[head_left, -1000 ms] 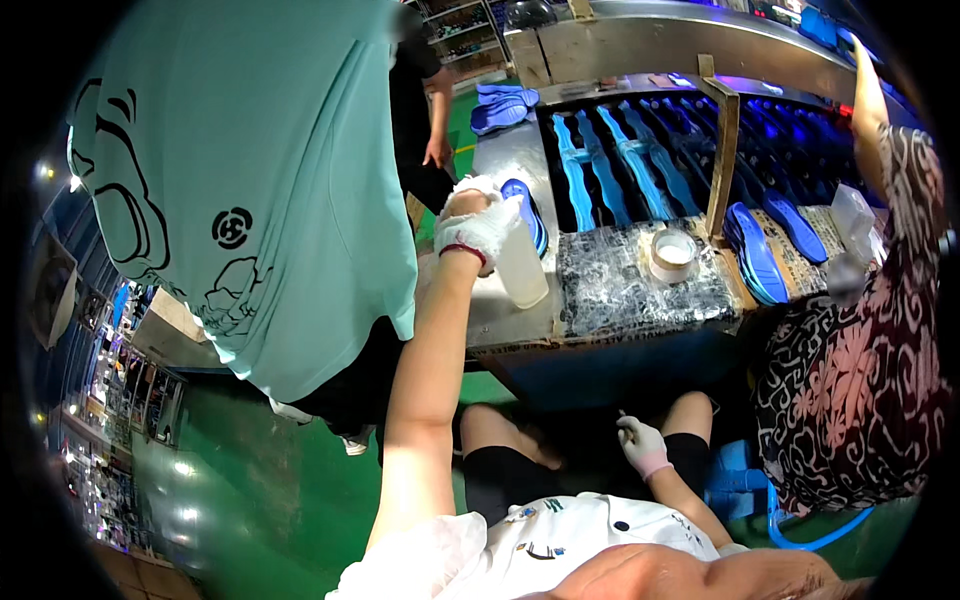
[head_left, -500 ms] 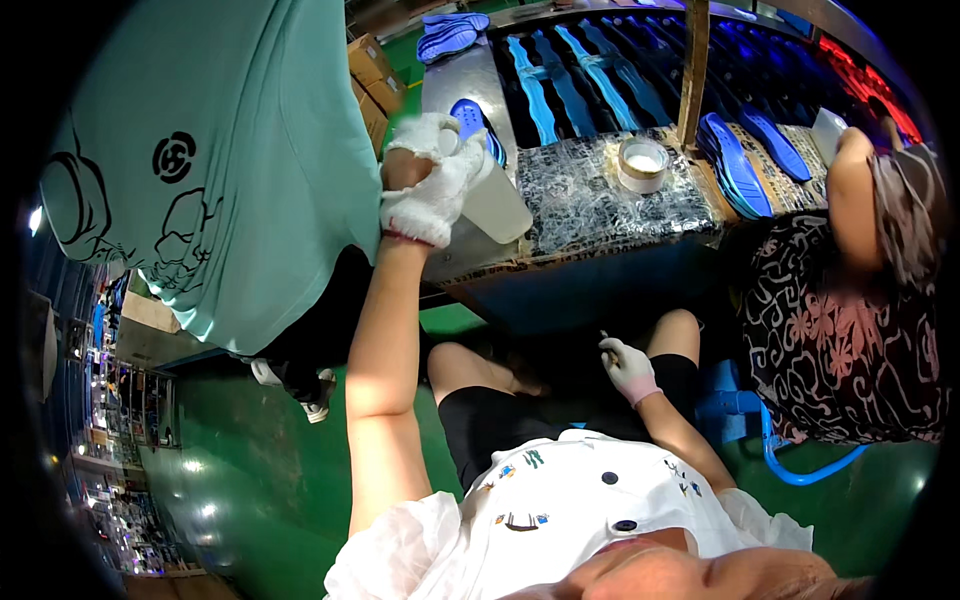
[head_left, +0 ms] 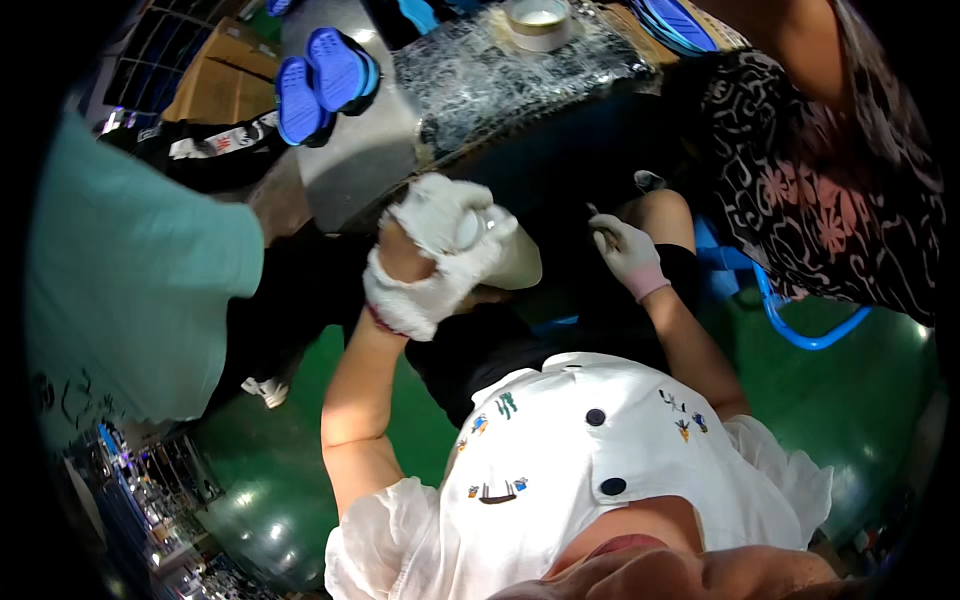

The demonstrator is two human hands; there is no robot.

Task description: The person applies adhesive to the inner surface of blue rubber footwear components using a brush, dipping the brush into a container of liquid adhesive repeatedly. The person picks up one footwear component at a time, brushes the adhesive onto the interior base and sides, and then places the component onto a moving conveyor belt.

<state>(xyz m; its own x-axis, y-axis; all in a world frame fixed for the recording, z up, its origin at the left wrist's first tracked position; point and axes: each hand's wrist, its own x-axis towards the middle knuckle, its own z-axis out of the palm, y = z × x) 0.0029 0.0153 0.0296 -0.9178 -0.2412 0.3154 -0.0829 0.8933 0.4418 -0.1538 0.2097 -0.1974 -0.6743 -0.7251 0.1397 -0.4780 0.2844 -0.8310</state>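
Note:
My left hand (head_left: 420,265), in a fluffy white glove, grips a translucent white plastic bottle (head_left: 520,262) with a round pale cap. The bottle is tilted and held above my lap, just off the near edge of the bench (head_left: 350,180). My right hand (head_left: 630,258) is in a thin white glove with a pink cuff and hovers near my right knee. Its fingers are closed, and a thin tip pokes out past them; what it belongs to I cannot make out. Blue shoe soles (head_left: 340,75) lie on the metal part of the bench, beyond my left hand.
A round white pot (head_left: 538,22) stands on the plastic-wrapped bench top (head_left: 500,85). More blue soles (head_left: 678,25) lie at its right. A person in a green shirt (head_left: 140,270) is at left, another in patterned clothes (head_left: 790,190) at right, near a blue stool (head_left: 815,335). Cardboard boxes (head_left: 225,75) stand behind.
My left hand has brought the bottle back from over the bench toward my lap. The view has shifted, and the person in green now appears farther left and lower. My right hand keeps its closed grip.

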